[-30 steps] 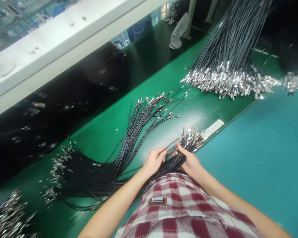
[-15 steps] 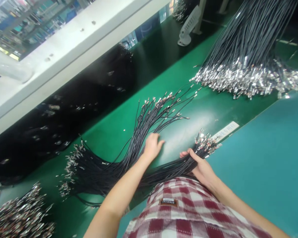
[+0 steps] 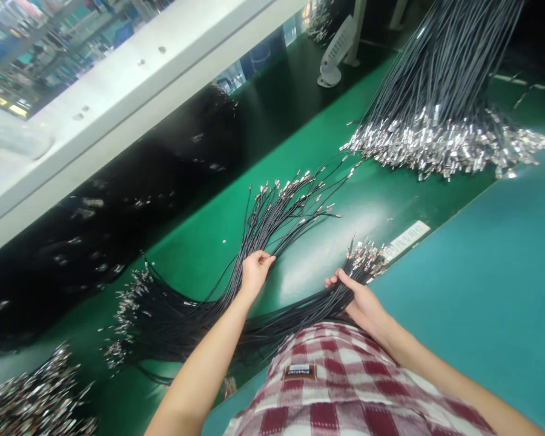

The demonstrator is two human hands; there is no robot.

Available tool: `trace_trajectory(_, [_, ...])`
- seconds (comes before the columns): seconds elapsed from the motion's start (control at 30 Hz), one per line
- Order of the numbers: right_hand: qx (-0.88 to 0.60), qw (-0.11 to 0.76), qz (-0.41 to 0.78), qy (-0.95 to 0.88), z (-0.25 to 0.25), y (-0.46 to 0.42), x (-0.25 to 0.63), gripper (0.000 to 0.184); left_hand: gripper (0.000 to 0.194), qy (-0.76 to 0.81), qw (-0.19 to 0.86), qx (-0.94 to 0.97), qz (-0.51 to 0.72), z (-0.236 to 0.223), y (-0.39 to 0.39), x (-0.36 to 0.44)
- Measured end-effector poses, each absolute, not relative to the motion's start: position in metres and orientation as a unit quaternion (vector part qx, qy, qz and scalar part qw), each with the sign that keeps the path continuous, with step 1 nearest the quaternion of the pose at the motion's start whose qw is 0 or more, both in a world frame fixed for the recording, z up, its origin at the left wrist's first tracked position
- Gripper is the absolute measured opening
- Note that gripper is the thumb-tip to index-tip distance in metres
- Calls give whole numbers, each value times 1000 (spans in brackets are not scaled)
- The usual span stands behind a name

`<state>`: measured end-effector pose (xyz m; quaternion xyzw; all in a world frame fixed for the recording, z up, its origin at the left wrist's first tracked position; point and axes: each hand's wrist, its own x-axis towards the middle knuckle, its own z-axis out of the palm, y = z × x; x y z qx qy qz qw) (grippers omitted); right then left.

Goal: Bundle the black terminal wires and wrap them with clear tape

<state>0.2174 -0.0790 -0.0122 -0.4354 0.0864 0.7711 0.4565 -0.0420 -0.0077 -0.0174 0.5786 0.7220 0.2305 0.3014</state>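
Thin black cables with silvery metal ends lie across the green mat in a fanned bundle (image 3: 258, 233). My left hand (image 3: 255, 274) is closed in a pinch on cables at the near side of this fan; how many is hidden by the fingers. Lower right, my right hand (image 3: 366, 306) wraps round a second bundle of black cables (image 3: 309, 309), just behind its metal ends (image 3: 367, 257), which point up and to the right. Both bundles run left into one dark mass (image 3: 172, 315), whose other ends spread at the left.
A large bunch of cables (image 3: 449, 79) hangs over the mat at upper right. Another heap of cable ends (image 3: 40, 393) lies lower left. A white label strip (image 3: 406, 240) is on the mat's edge, a white clip-like stand (image 3: 336, 54) behind, and a white beam (image 3: 118, 91) crosses upper left.
My left hand has moved left and its thumb and fingers have closed on cables of the fan. My right hand keeps its hold on the other bundle. The whole view has shifted slightly.
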Motion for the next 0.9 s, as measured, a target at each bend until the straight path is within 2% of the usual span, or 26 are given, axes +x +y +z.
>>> trace_trajectory(0.17, [-439,455,770,83,-11,-79,217,27,20,715,342,542,279,-13,-10,-46])
trace_trajectory(0.4, [-435,475,761,73,-12,-81,216,28,26,687,326,549,345,9,-14,-42])
trace_trajectory(0.53, [-418,491,762,65,-11,-81,215,39,29,624,382,628,265,27,-31,-13])
trace_trajectory(0.63, [-405,498,764,61,-12,-80,215,44,29,576,378,701,185,29,-56,15])
trace_trajectory(0.77, [-422,501,753,68,-17,-84,219,33,35,516,338,785,67,26,-83,38])
trace_trajectory(0.9, [-404,473,779,77,-24,-90,227,29,46,473,311,824,5,20,-65,40])
